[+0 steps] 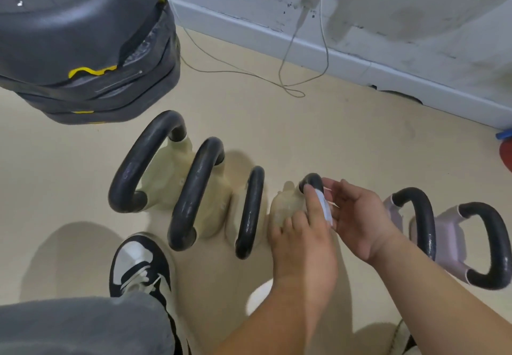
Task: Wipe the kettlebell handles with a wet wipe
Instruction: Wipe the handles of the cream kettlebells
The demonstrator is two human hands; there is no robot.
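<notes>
Roughly midway, I judge: left hand (302, 246) clamps the wet wipe (324, 208) onto the fourth handle (313, 181), mid-row on the floor (304, 122); right hand (357, 219) hovers slack, fingers apart. Two right-end handles (425, 216) seem left.

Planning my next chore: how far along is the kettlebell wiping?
Done: unclear for the three leftmost handles. In hand: the left hand grips the wet wipe on the fourth handle, right hand touching it. Left: two lilac kettlebells, untouched.
</notes>
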